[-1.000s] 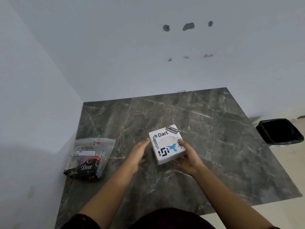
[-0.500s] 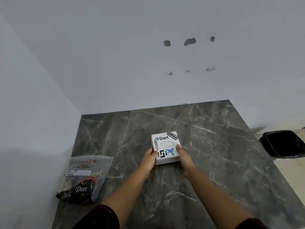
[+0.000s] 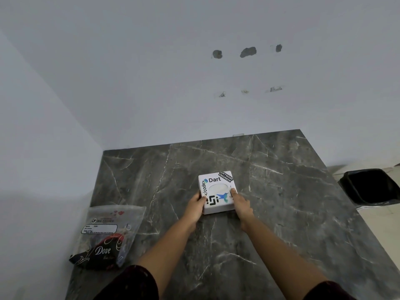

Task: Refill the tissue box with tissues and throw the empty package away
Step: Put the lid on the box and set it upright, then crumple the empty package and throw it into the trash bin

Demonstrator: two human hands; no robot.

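Note:
A white square tissue box (image 3: 217,192) with stickers and an oval slot on top sits on the dark marble table (image 3: 281,191). My left hand (image 3: 194,207) grips its left side with the thumb on the top edge. My right hand (image 3: 241,204) grips its right side, thumb on top too. A clear plastic tissue package (image 3: 108,234) with a red and black "Dove" print lies at the table's left edge, well apart from both hands.
A black bin (image 3: 370,187) stands on the floor to the right of the table. White walls close off the table's far and left sides. The table's right edge drops to a pale floor.
The box came down from a tilted hold in my right hand onto the table. My left hand closed on its left side, so both hands now grip it. The camera has tilted upward.

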